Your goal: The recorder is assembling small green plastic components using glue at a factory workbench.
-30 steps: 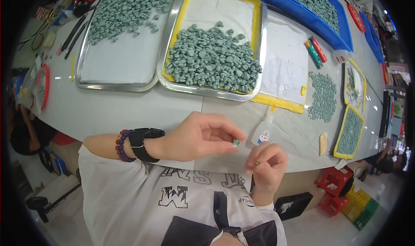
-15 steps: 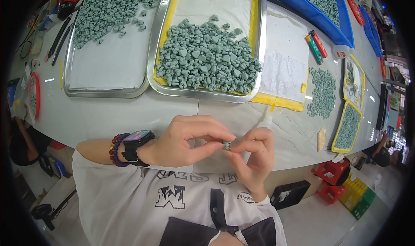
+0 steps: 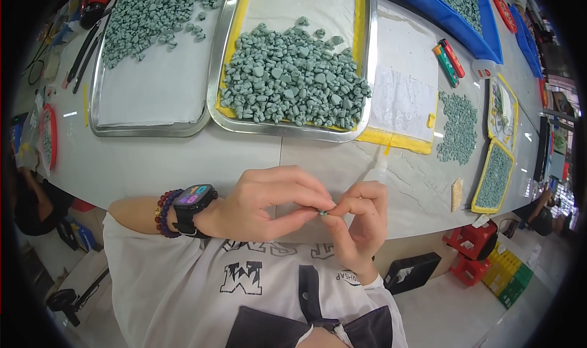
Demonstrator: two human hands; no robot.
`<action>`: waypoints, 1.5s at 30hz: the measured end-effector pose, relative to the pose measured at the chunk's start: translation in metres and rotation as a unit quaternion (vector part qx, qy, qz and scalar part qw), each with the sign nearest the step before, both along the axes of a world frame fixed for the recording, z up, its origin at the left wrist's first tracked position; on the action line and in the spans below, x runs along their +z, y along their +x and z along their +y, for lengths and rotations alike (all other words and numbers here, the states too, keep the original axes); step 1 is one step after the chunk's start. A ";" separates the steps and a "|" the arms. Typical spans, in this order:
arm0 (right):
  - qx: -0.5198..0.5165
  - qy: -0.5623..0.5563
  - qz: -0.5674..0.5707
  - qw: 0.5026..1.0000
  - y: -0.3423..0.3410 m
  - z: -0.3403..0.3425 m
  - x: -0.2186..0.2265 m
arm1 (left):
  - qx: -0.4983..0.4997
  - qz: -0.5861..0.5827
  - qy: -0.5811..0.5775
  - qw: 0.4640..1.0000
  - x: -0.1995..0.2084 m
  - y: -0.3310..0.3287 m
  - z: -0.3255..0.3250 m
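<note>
Over the table's near edge, my left hand and my right hand meet fingertip to fingertip. Both are closed in a pinch on one small green stone-like piece, mostly covered by the fingers. A watch and beaded bracelets circle my left wrist. Just beyond my right hand lies a white bottle with a yellow nozzle, partly hidden behind the fingers. Ahead of my hands stands a metal tray lined with white cloth and yellow tape, heaped with similar green pieces.
Another metal tray with green pieces is at far left. A blue bin stands far right, near two lighters. Loose small stones lie on the table beside a yellow-rimmed tray. Red stools stand below the table.
My left wrist has turned slightly, so the watch face shows more. The fingers have closed further over the small green piece, which is less visible. The view has shifted slightly.
</note>
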State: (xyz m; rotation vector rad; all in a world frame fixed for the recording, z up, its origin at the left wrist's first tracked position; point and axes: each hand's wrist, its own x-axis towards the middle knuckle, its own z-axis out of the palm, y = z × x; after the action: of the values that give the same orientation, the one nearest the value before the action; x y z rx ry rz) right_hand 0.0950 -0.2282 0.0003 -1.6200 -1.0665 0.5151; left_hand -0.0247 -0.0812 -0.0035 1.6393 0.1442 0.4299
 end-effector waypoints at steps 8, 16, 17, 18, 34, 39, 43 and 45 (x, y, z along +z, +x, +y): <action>-0.009 -0.014 0.037 0.999 -0.003 -0.001 0.002 | -0.001 -0.014 0.016 1.000 -0.001 -0.002 -0.002; -0.003 -0.013 0.103 0.995 -0.003 -0.002 0.004 | -0.004 -0.002 0.012 1.000 0.006 -0.002 0.000; -0.003 -0.013 0.103 0.995 -0.003 -0.002 0.004 | -0.003 0.012 -0.006 1.000 0.008 -0.002 0.000; -0.004 -0.016 0.114 0.993 -0.003 -0.002 0.005 | -0.002 0.026 -0.025 0.999 0.009 -0.002 0.000; -0.054 0.017 -0.044 0.997 -0.003 -0.003 0.009 | -0.003 0.056 -0.198 0.979 0.011 0.000 0.000; -0.052 0.028 -0.076 0.995 0.001 -0.001 0.009 | -0.023 0.033 -0.155 0.987 0.007 -0.002 0.001; -0.043 0.022 -0.076 0.996 0.003 0.001 0.010 | -0.014 0.048 -0.162 0.985 0.009 0.000 0.002; -0.043 0.017 -0.073 0.996 0.003 0.002 0.009 | -0.006 0.065 -0.191 0.980 0.010 0.000 0.002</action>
State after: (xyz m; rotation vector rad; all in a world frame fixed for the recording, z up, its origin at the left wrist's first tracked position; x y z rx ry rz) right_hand 0.0984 -0.2261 0.0093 -1.6854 -1.1021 0.3238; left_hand -0.0242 -0.0789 0.0061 1.2885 0.2952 0.2656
